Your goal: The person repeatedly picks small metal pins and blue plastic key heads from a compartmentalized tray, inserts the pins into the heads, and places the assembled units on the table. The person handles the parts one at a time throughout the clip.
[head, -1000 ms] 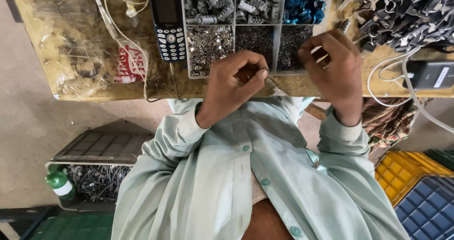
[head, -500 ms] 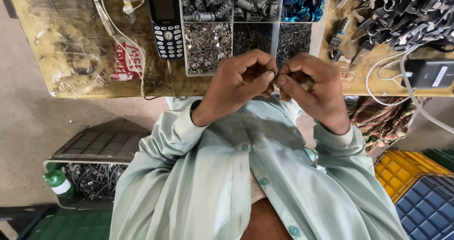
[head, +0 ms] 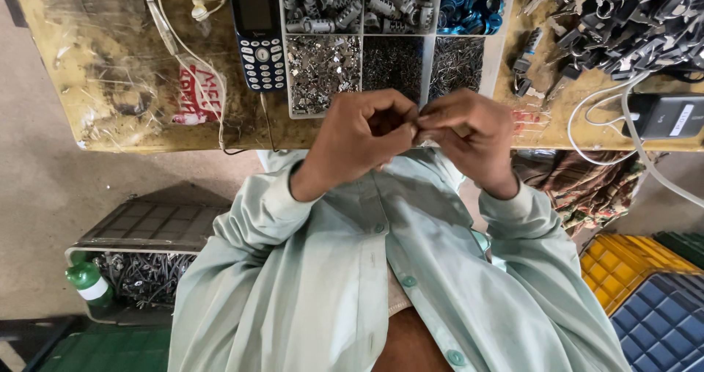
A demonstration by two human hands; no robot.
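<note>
Two hands meet right at the near edge of the worktop [head: 110, 64], fingertips pinched together over something tiny. The left hand [head: 359, 141] is curled almost into a fist with thumb and forefinger nipped tight, and the right hand [head: 473, 137] pinches in from the other side, so both are closed on the same small part [head: 416, 125]. Honestly can't tell what that part is, it's nearly buried between the fingers; a little metal piece would be my guess, going by what's around. Just beyond the knuckles sits a divided tray [head: 431, 64] with compartments of small silvery bits, fine dark pins, grey cylinder-shaped pieces and blue rings [head: 469, 2]. A part like that should weigh next to nothing and be stiff, not squishy, but slippery and easy to flick away, so a fingertip pinch on its sides, held close over the lap or tray, looks like the only sensible grip. Any thin pin end could bend or jab a finger if squeezed wrong. Other stuff: a dark blue keypad phone [head: 258, 31] left of the tray, white cable [head: 183, 27] trailing across the worktop, a heap of dark metal pieces [head: 631, 20] top right, and a green-capped bottle [head: 88, 280] down by the floor crate.
</note>
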